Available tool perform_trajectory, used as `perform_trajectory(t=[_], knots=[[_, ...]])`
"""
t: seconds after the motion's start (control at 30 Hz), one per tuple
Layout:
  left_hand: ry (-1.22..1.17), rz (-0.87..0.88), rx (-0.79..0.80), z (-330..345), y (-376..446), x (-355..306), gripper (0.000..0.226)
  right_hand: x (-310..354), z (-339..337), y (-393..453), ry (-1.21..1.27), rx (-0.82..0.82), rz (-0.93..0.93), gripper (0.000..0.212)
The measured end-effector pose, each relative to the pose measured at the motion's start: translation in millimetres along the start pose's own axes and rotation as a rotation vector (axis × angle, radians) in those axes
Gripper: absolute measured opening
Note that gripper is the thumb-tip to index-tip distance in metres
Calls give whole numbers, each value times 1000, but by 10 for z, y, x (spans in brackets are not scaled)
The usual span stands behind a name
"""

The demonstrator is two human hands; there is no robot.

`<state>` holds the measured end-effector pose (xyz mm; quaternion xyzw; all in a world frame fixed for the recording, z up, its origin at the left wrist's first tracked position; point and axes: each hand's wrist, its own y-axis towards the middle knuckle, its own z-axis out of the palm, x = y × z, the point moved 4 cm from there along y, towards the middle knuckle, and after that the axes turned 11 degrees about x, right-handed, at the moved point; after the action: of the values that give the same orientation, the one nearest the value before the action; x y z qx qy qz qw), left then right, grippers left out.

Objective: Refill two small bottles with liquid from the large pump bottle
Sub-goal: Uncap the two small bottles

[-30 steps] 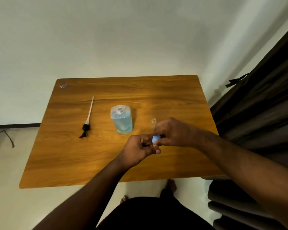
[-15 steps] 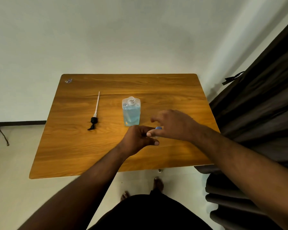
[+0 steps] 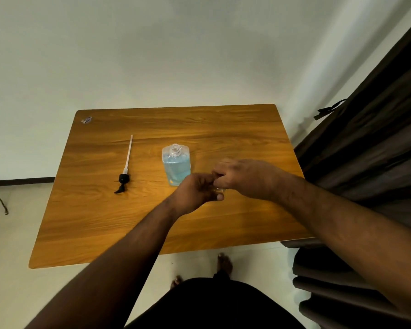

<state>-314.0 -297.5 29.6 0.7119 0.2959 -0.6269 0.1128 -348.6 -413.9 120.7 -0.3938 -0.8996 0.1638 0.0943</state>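
The large clear bottle of blue liquid stands upright mid-table with its neck uncovered. Its black pump head with the long white tube lies flat on the table to the left. Just right of the bottle, my left hand and my right hand meet fingertip to fingertip. Both close around a small clear bottle, of which only a sliver shows under the fingers. Whether it carries a cap is hidden. No second small bottle is visible.
The wooden table stands against a pale wall, with a small sticker at its far left corner. A dark curtain hangs close along the right edge. My bare feet show on the floor below the near edge.
The view has shifted, so the table sits differently in frame. The blue-white piece seen between my fingertips earlier is now covered. My right hand's fingers have curled down over the small bottle.
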Motion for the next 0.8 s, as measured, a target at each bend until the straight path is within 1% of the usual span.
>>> perform_trajectory(t=[0.07, 0.1, 0.17, 0.23, 0.27, 0.33, 0.37, 0.4, 0.43, 0.5, 0.53, 0.6, 0.67, 0.7, 0.73, 0.77, 0.8], knots=[[-39, -23, 69, 47, 80, -52, 19, -103, 49, -28, 13, -4, -46, 17], [-61, -41, 80, 64, 118, -53, 18, -137, 71, -40, 10, -11, -69, 21], [-107, -66, 48, 74, 177, -36, 16, -215, 126, -67, -4, -51, -81, 38], [-98, -66, 0, 59, 222, -35, 18, -316, 154, -110, 79, -78, 34, 54], [-87, -52, -10, 59, 254, -49, 20, -381, 147, -140, 180, -104, 114, 56], [-74, -24, -17, 68, 296, -90, 19, -482, 135, -161, 333, -127, 293, 54], [-72, -24, -23, 70, 322, -104, 19, -510, 122, -155, 344, -112, 369, 52], [-72, -27, -28, 71, 353, -90, 18, -520, 116, -142, 334, -99, 406, 49], [-68, -28, -30, 73, 381, -80, 18, -521, 106, -126, 326, -101, 399, 41], [-53, -34, -47, 77, 406, -63, 18, -532, 89, -101, 368, -81, 323, 19], [-44, -35, -61, 74, 415, -45, 15, -538, 76, -95, 397, -46, 269, 16], [-36, -30, -84, 75, 432, -21, 20, -550, 65, -89, 438, 32, 204, 35], [-33, -28, -100, 92, 453, -9, 21, -570, 75, -68, 371, 56, 252, 47], [-26, -32, -105, 108, 468, -3, 19, -570, 81, -53, 286, 54, 279, 45], [-32, -42, -109, 120, 483, 22, 20, -571, 92, -35, 200, 39, 285, 40], [-48, -50, -110, 133, 491, 47, 21, -569, 93, -30, 160, 10, 269, 32], [-68, -56, -115, 146, 492, 80, 22, -577, 92, -43, 172, -25, 248, 27]])
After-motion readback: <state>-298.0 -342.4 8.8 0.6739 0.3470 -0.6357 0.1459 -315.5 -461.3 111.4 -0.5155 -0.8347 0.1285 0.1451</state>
